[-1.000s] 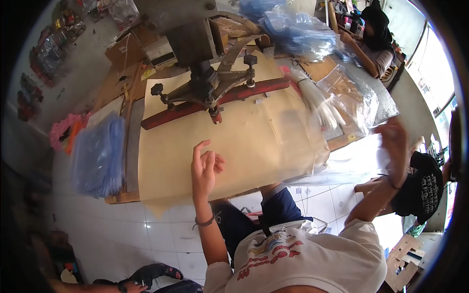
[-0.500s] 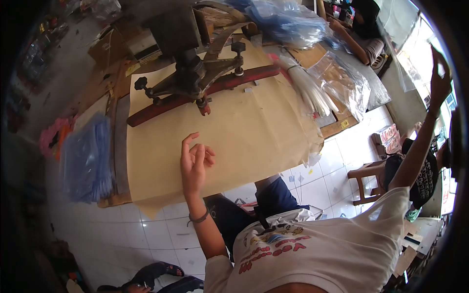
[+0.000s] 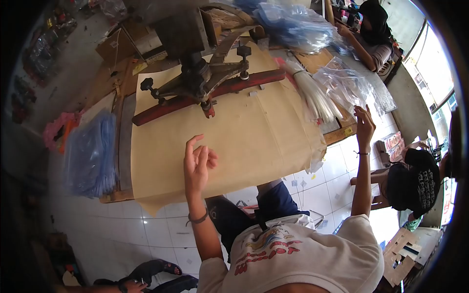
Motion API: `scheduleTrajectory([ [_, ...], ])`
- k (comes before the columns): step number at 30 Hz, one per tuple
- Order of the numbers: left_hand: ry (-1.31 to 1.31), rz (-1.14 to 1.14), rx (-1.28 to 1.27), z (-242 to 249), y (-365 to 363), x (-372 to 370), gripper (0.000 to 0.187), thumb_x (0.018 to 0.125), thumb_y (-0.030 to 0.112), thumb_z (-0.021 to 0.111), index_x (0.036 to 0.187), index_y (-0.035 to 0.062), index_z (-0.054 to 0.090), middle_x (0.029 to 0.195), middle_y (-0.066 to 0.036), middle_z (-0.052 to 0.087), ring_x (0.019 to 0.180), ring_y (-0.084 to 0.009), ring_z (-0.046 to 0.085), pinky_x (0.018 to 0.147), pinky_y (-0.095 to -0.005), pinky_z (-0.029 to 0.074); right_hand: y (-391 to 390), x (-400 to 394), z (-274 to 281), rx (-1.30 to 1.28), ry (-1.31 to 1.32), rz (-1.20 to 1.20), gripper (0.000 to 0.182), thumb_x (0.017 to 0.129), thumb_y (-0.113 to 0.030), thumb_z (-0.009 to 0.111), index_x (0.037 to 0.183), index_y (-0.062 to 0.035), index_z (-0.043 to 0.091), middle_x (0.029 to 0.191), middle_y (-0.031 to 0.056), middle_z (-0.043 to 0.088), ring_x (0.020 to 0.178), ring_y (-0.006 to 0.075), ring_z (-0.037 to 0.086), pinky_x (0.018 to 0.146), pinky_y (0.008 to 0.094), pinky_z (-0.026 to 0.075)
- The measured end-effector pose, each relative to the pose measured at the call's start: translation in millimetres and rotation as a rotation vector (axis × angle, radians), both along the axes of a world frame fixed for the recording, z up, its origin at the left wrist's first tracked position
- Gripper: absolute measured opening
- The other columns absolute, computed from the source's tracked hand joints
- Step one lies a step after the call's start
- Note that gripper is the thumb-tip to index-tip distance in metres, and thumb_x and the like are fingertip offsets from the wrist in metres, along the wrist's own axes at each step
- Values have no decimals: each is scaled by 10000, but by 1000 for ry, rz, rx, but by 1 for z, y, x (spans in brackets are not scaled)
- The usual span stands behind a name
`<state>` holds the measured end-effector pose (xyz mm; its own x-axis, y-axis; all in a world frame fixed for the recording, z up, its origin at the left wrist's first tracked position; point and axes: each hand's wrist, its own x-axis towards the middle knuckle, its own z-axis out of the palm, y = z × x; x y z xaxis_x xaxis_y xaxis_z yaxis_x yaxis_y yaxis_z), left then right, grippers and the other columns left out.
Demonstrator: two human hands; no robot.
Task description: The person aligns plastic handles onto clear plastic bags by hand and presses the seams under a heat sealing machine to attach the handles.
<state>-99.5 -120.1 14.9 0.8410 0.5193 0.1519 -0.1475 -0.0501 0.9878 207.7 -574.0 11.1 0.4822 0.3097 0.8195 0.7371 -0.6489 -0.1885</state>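
Note:
My left hand (image 3: 196, 163) hovers over the brown sheet (image 3: 234, 141) covering the work table, palm turned inward. Its index finger is stretched and the others are loosely curled, with nothing held. My right hand (image 3: 365, 128) reaches out beyond the table's right corner. Its fingers are extended, the tips beside the lower edge of the clear plastic bags (image 3: 342, 80). Above the sheet stands a press with a long red bar (image 3: 168, 110), held by a metal bracket (image 3: 195, 80) with black knobs.
Blue plastic sleeves (image 3: 90, 154) are stacked at the left edge, with more bluish plastic (image 3: 293, 27) at the back. A bundle of pale strips (image 3: 312, 93) lies at the right. One person (image 3: 376, 36) sits at the back right; another (image 3: 413, 183) is on the right.
My right hand has come down and inward from high on the right to beside the clear bags. My left hand keeps nearly the same pose over the sheet. The view has shifted slightly.

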Motion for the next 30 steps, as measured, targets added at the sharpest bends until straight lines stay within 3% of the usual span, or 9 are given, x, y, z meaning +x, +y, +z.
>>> scheduleTrajectory([
  [5,-2,53,-8,4,-4,1,343,1088,229,483,1378,45,478,792,-77,658,626,-112,588,612,-252,509,8,-13,28,-281,-141,158,65,787,2,685,838,-40,683,1070,91,756,1048,284,708,1145,542,438],
  [9,7,68,11,6,-4,2,339,1087,228,485,1372,46,485,785,-76,655,620,-112,587,608,-250,509,-14,-8,26,-291,-92,19,98,760,-1,706,845,-41,680,1074,73,755,1123,277,668,1121,525,452],
  [13,20,46,-31,7,-2,1,333,1083,215,498,1374,55,480,817,-78,661,661,-104,602,620,-244,514,-32,2,4,-90,181,-121,206,824,4,724,1020,-58,730,1177,113,725,1187,298,638,1080,462,463],
  [18,30,18,-76,8,-1,-2,302,1057,150,551,1337,41,517,854,-63,655,701,-93,600,644,-238,511,-51,7,-2,-97,436,-26,359,877,6,537,1190,-66,697,1248,144,690,1287,350,573,1099,445,439],
  [21,-171,35,83,5,4,-7,269,1017,80,614,1276,27,567,859,-54,649,734,-95,613,686,-228,508,-28,-15,20,-290,253,-60,211,862,18,558,1030,-45,670,1382,114,638,1395,322,477,1208,492,298],
  [23,-128,273,432,25,18,-18,171,918,22,713,1080,13,662,876,-62,672,790,-131,647,745,-281,522,2,-38,30,-292,197,-59,113,858,26,567,918,-53,622,1360,101,658,1370,315,503,1223,516,275],
  [24,-99,389,677,38,34,-27,149,891,26,735,1029,14,681,882,-67,679,806,-147,659,760,-300,528,12,-45,30,-296,157,4,92,941,-16,558,931,-19,649,1306,94,693,1340,332,525,1199,518,309],
  [26,-32,653,803,61,73,-43,163,852,47,762,1004,33,706,899,-80,701,846,-215,682,807,-348,531,46,-69,30,-196,160,157,114,892,13,556,793,-19,603,1137,127,738,1221,339,606,1175,547,339],
  [30,532,963,1265,84,196,-106,391,907,237,738,1234,36,667,1304,-197,638,1187,-359,623,1005,-441,489,106,-103,18,-98,258,544,81,800,47,566,743,-9,576,994,128,739,1070,335,650,1110,542,404],
])
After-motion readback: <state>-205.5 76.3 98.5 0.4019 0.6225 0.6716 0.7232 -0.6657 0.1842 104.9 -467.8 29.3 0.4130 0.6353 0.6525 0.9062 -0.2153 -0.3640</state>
